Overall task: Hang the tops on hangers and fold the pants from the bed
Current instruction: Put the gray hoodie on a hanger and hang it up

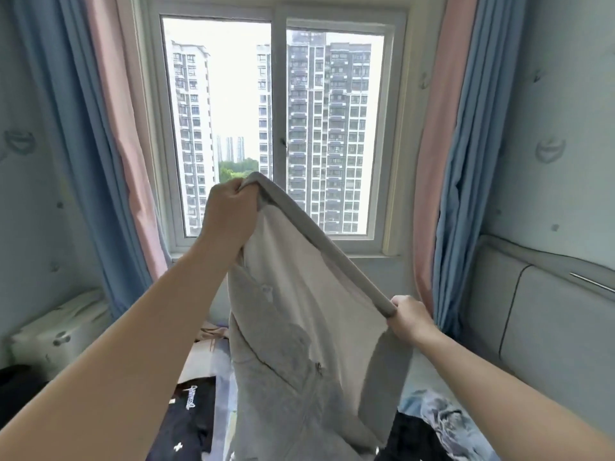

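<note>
I hold up a pair of grey sweatpants (293, 327) by the waistband, in front of the window. My left hand (229, 211) grips one end of the waistband, raised high. My right hand (407, 319) grips the other end, lower and to the right. The waistband stretches taut on a slant between them, showing the pale lining inside. The legs hang down over the bed. On the bed below lie a black top with white print (189, 417) at the left, a black garment (409, 437) and a crumpled blue denim piece (446, 420) at the right.
The window (276, 94) fills the wall ahead, with blue and pink curtains (109, 128) on both sides. A padded headboard (549, 321) runs along the right. A white storage box (56, 331) stands at the left, with a dark item in front of it.
</note>
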The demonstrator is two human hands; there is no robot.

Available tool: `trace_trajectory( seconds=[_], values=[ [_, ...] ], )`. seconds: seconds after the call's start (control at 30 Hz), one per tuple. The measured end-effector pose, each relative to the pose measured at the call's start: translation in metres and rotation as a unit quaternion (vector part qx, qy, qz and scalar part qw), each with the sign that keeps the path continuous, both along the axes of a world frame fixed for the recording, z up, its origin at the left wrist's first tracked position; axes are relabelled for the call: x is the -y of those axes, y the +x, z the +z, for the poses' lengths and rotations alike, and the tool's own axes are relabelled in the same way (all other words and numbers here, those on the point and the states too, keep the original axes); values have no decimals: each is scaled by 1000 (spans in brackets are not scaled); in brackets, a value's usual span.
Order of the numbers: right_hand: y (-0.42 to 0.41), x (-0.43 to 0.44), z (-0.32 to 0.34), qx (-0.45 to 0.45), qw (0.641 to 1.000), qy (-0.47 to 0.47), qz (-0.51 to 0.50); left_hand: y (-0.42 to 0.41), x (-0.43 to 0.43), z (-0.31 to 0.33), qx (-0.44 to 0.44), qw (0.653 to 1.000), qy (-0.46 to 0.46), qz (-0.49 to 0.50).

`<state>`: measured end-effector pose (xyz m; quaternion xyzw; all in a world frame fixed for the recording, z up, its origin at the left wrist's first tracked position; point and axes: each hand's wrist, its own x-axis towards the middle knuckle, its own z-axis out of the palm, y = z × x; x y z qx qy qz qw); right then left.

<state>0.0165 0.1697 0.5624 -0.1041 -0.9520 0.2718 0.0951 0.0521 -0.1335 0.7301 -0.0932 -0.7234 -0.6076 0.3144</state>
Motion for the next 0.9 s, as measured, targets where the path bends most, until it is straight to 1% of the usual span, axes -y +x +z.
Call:
trace_trajectory(
  seconds=[0.03,0.1,0.27,0.33,0.37,0.43,0.47,0.53,0.6,0.67,0.7,0.73,0.8,0.87,0.9],
  values=[
    [1,-16,-13,14,1000,-18,-4,-3,-1,-8,15,1000,11,7],
    [3,-41,-31,18,995,-96,9,-9,-4,-28,55,998,20,21],
    [14,-64,-32,-25,969,-235,79,-24,-23,-98,168,985,-27,39],
    [23,-60,-31,-22,954,-274,117,-22,-35,-130,216,976,-16,22],
    [27,-58,-31,-19,944,-299,136,-19,-42,-146,244,970,4,4],
    [38,-51,-31,-8,923,-346,168,-9,-59,-175,295,953,42,-44],
    [44,-47,-30,4,915,-360,180,-4,-68,-189,315,946,34,-69],
    [57,-37,-32,36,912,-358,199,8,-85,-214,319,939,-21,-127],
    [69,-26,-38,58,922,-311,223,23,-100,-236,293,929,-104,-200],
    [80,-15,-44,66,923,-284,253,34,-113,-258,279,905,-181,-265],
    [84,-12,-45,59,921,-283,259,38,-119,-269,272,898,-202,-282],
    [88,-12,-46,49,920,-288,260,43,-124,-279,262,897,-215,-282],
    [93,-16,-48,41,914,-310,258,54,-131,-295,238,917,-217,-237],
    [99,-24,-57,58,905,-332,258,64,-135,-306,226,935,-194,-194],
    [101,-29,-64,67,909,-323,255,68,-135,-308,222,943,-168,-182]
  ],
)
